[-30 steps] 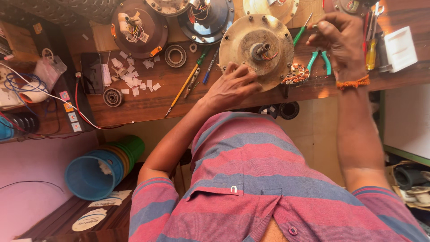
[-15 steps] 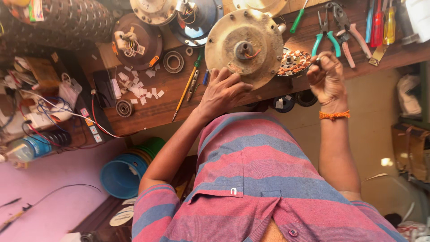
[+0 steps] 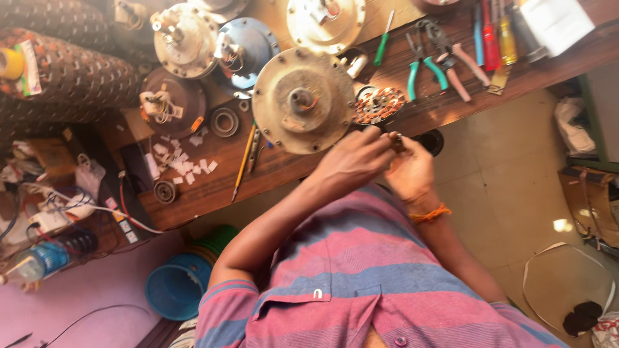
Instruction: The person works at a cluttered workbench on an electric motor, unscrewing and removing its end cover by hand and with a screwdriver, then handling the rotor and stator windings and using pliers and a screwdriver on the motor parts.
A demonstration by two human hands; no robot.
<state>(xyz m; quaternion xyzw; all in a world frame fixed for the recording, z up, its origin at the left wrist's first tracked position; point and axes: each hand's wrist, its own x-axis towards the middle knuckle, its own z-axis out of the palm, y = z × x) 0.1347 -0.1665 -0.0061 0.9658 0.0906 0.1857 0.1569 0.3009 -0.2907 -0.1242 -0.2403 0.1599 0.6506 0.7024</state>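
Note:
My left hand and my right hand, which wears an orange wrist thread, meet at the front edge of the wooden bench. Their fingertips close together on a small dark part; its shape is too small to tell. Just above the hands lies a round stator with copper windings. Left of it sits a large worn metal motor cover with a shaft in its middle. My striped shirt fills the bottom of the view.
More round motor covers and a blue one lie further back. Green and pink pliers, screwdrivers, a yellow pencil and white paper scraps are on the bench. Blue and green tubs stand below.
My right hand came in from the pliers at the right to the bench edge. My left hand left the big cover's rim and joined it. The view shifted right.

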